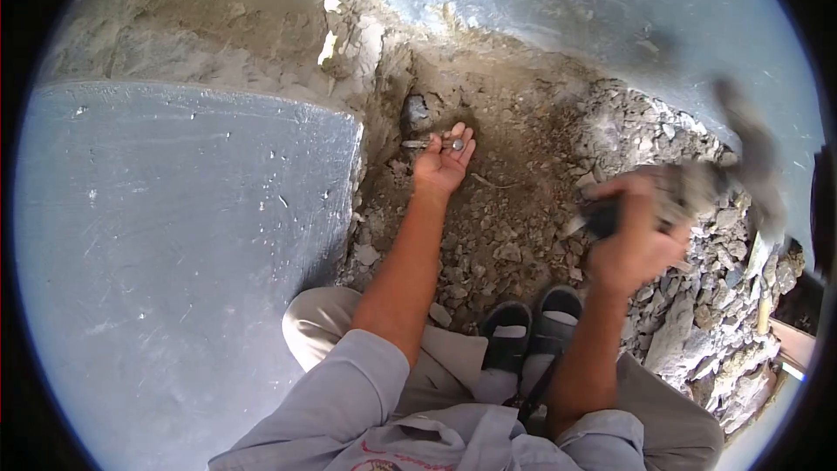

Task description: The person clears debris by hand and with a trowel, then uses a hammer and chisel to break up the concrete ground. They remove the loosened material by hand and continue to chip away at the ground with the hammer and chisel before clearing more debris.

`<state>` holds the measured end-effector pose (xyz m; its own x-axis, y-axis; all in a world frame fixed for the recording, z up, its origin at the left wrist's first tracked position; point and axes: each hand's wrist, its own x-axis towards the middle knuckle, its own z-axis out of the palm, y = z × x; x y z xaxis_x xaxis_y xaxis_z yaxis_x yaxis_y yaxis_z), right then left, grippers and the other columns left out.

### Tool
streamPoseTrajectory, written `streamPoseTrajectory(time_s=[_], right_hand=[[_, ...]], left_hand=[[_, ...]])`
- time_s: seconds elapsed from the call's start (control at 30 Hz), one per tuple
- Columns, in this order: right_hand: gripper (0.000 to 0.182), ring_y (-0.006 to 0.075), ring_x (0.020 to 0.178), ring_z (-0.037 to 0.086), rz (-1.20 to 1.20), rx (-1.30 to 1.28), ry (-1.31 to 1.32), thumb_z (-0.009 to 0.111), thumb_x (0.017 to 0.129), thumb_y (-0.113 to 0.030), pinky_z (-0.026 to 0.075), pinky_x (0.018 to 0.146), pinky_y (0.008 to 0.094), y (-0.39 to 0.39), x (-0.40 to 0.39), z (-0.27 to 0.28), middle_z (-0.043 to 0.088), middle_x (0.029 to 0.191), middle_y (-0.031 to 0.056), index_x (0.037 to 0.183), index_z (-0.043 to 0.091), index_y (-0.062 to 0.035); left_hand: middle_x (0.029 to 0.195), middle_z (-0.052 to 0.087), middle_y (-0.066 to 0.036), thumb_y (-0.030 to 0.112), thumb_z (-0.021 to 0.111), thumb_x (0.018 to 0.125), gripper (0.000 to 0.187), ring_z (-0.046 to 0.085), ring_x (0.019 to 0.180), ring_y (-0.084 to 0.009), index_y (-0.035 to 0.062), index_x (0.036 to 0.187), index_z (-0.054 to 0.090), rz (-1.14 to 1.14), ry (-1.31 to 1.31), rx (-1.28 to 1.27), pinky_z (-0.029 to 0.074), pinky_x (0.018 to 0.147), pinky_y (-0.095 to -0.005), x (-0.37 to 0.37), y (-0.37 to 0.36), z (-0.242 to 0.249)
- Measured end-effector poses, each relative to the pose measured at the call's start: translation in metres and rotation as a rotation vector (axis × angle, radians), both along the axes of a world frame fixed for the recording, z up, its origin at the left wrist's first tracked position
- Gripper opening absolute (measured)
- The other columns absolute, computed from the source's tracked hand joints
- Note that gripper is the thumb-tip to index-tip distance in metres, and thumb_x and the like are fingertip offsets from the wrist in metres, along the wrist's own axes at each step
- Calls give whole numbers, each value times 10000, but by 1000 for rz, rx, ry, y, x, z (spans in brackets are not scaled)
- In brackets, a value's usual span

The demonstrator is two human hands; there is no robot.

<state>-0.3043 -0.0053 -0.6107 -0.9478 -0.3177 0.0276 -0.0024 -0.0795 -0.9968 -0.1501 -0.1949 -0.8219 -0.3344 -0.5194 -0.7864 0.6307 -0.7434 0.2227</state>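
My left hand (443, 173) is closed around a short metal chisel (421, 144), which lies nearly level at the broken edge of the wall. The chisel's round struck end (458, 145) shows at my fingers, and its tip points left toward the rough masonry. Over the rubble on the right, my right hand (635, 240) grips the handle of a hammer (757, 153). The hammer is raised, its head at the far right and smeared by motion.
Loose rubble (689, 314) is heaped on the right, beside my sandalled feet (532, 331). A grey painted wall surface (183, 235) fills the left, and another painted surface (567, 0) lies across the top. Broken masonry (370, 52) runs along the upper middle.
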Motion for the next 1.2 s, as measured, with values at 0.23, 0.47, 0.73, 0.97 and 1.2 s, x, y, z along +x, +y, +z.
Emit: streamPoseTrajectory(time_s=[0.23, 0.47, 0.73, 0.97, 1.2], right_hand=[[343, 166, 681, 557, 562, 410, -421, 699, 754, -101, 488, 635, 360, -41, 111, -148, 621, 818, 74, 1052, 598, 37], [333, 160, 662, 571, 511, 310, -231, 728, 765, -124, 495, 650, 336, -20, 70, -87, 635, 778, 57, 1035, 608, 30], [245, 88, 583, 559, 228, -10, -402, 668, 850, 12, 481, 504, 259, -5, 20, -57, 610, 778, 21, 1069, 557, 7], [284, 100, 545, 553, 276, 77, -470, 713, 822, -58, 451, 489, 278, 3, 18, -72, 607, 750, 25, 1045, 562, 31], [280, 102, 562, 558, 338, 15, -399, 709, 826, -43, 453, 504, 276, -6, 14, -53, 610, 757, 32, 1053, 565, 38]], left_hand=[[1245, 661, -172, 324, 358, 1087, 347, 591, 1207, -356, 49, 998, 551, -22, -91, 54, 450, 1083, -520, 8, 7, -27], [1185, 665, -142, 274, 416, 1078, 362, 654, 990, -277, 15, 1304, 529, 163, -77, 184, 575, 882, -420, 28, -12, -34], [1095, 660, -206, 103, 413, 1001, 143, 563, 630, -194, 96, 1129, 478, 67, -448, 158, 407, 491, -287, 28, -20, -20], [813, 585, -102, 92, 442, 965, 63, 473, 533, -146, 136, 997, 474, -415, -664, 68, 338, 421, -291, 60, -24, -47], [679, 538, -31, 86, 458, 986, 81, 426, 473, -105, 69, 996, 537, -559, -404, -87, 315, 388, -257, -1, 10, 21]])
